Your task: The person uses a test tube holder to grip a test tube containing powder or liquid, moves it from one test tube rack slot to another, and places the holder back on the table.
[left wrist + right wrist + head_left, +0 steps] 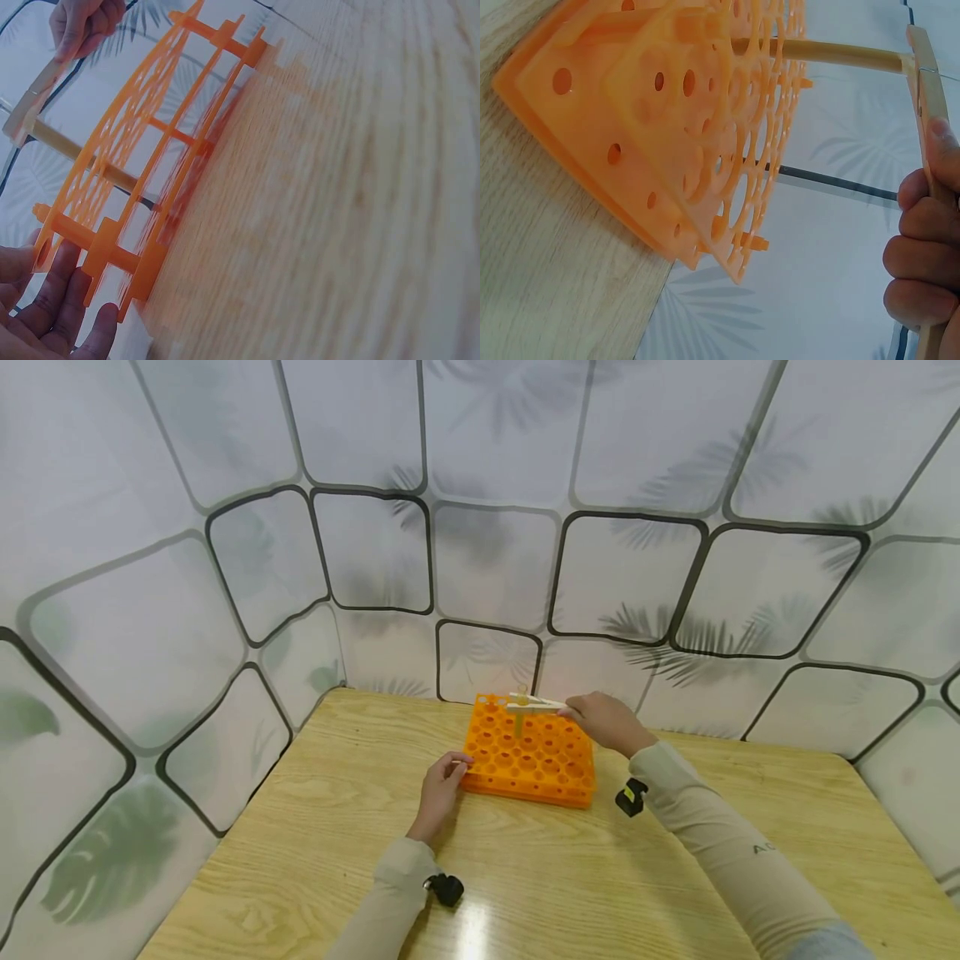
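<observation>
An orange test tube rack [527, 791] with tiers of round holes stands on the table. My left hand [440, 795] holds its near left corner, with fingers [56, 296] against the corner post in the left wrist view. Above the rack's far part, my right hand [606, 723] grips a wooden test tube holder [930, 94] by its handles. The holder's jaws clasp a glass test tube [519, 725] near its top. Yellowish liquid shows in the tube [840, 55]. Its lower part passes through a hole in the rack's top tier, as the left wrist view shows.
The light wood-grain table [337, 827] extends around the rack on all sides. Behind it hangs a pale curtain [495, 568] with dark outlines and leaf prints, close to the table's far edge. A black camera is strapped at each wrist.
</observation>
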Available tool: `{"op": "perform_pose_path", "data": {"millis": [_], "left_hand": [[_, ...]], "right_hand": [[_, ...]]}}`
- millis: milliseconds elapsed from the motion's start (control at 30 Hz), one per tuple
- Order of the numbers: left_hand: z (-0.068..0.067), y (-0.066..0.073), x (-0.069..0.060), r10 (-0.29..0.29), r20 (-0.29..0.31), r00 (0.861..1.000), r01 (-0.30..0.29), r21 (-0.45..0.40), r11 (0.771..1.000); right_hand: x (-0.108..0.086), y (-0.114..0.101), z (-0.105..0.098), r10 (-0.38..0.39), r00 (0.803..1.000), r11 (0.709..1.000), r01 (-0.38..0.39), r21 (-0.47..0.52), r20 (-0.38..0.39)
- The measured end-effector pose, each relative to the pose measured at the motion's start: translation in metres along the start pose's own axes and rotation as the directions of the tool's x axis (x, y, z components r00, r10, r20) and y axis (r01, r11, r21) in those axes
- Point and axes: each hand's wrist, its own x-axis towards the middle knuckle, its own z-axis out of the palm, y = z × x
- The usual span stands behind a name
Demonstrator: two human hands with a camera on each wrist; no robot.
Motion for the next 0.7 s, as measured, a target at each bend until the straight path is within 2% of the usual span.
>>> {"op": "perform_pose_path", "data": {"millis": [100, 233, 400, 500, 633, 700], "left_hand": [[0.001, -0.008, 0.003, 0.006, -0.011, 1.0, -0.006, 0.031, 1.0], [0.001, -0.01, 0.004, 0.012, -0.018, 1.0, -0.011, 0.052, 0.999], [0.001, -0.008, 0.002, 0.024, -0.015, 1.0, -0.023, 0.058, 0.998], [-0.001, 0.006, -0.004, 0.025, -0.001, 1.0, -0.025, 0.041, 0.999], [-0.001, 0.006, -0.003, 0.023, 0.002, 1.0, -0.023, 0.033, 0.999], [0.0, -0.004, 0.001, 0.029, -0.007, 1.0, -0.029, 0.044, 0.999]], "right_hand": [[0.0, 0.0, -0.001, -0.006, 1.0, 1.0, 0.006, -0.004, -0.007], [0.0, 0.0, -0.002, -0.016, 1.0, 1.0, 0.016, -0.01, -0.018], [0.0, -0.001, -0.003, -0.019, 1.0, 1.0, 0.018, -0.006, -0.022], [0.001, 0.0, -0.003, -0.018, 1.0, 1.0, 0.018, -0.005, -0.02], [0.001, 0.0, -0.003, -0.017, 1.0, 1.0, 0.016, -0.004, -0.02], [0.001, 0.001, -0.003, -0.015, 1.0, 1.0, 0.015, -0.003, -0.02]]}}
